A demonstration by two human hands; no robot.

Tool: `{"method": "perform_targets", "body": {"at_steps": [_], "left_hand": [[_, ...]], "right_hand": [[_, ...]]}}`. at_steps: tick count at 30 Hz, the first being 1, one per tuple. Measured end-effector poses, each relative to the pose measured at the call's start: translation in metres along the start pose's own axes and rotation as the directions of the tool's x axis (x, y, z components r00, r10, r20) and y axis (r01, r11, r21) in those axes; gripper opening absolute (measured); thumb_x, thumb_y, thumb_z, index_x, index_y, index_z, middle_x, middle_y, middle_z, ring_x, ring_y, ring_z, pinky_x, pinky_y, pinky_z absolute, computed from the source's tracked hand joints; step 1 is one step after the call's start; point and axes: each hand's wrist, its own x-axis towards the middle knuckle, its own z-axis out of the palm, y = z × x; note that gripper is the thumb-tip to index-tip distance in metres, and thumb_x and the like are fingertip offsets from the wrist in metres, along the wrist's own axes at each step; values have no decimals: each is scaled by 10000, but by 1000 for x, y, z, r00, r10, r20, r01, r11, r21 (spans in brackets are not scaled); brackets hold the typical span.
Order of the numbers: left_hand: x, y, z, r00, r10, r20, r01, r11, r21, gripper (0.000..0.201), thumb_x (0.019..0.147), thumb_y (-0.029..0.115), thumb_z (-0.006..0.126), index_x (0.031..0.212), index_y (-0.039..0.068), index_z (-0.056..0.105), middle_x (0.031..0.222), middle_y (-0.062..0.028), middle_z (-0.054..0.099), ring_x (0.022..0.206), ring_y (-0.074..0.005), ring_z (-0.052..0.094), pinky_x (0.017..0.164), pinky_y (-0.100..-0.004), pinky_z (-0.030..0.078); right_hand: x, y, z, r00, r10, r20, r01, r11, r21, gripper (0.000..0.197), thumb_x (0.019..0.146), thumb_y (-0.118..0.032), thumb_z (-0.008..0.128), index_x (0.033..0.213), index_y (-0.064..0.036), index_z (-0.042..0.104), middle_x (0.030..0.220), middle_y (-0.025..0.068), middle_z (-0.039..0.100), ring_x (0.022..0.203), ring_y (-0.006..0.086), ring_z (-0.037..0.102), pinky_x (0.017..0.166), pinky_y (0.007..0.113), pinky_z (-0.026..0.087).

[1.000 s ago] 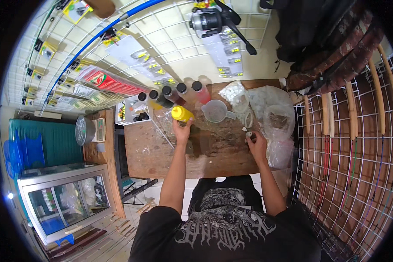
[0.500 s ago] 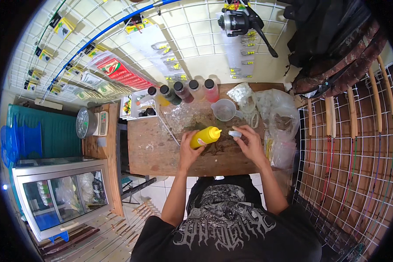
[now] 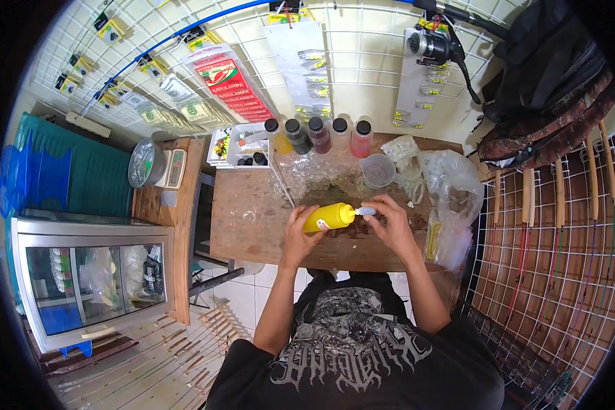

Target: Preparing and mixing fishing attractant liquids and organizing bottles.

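Yellow plastic squeeze bottle lies horizontally in your closed left hand; your right hand pinches its white cap, rightward.

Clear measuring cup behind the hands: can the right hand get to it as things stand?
Probably yes. The measuring cup stands open just beyond the right hand, nothing between them, though that hand's fingers are on the yellow bottle tip.

You have one view only, from your head, looking steeply down over your chest at the wooden table (straight edges bow near the rim). It sits fairly close, the mesh wall above, and shares nothing with another view.
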Motion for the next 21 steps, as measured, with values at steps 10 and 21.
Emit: {"method": "perform_targets", "body": {"at_steps": [10, 21], "left_hand": [[-3, -7, -51, 994, -22, 109, 34, 994, -108, 766, 615, 92, 887, 1323, 76, 597, 1233, -186, 570, 1169, -355, 575, 999, -406, 481], [7, -26, -80, 928, -326, 180, 370, 752, -545, 514, 823, 105, 782, 1296, 64, 584, 1080, -37, 635, 962, -143, 617, 820, -297, 531]], "right_hand": [[0, 8, 13, 997, 71, 18, -72, 996, 53, 310, 831, 0, 745, 1138, 4, 702, 1012, 92, 650, 817, 172, 632, 717, 284, 515], [-21, 49, 45, 960, 277, 37, -271, 891, 365, 252, 926, -65, 691, 1161, 24, 682, 930, 41, 672, 733, 75, 593, 651, 237, 479]]}}
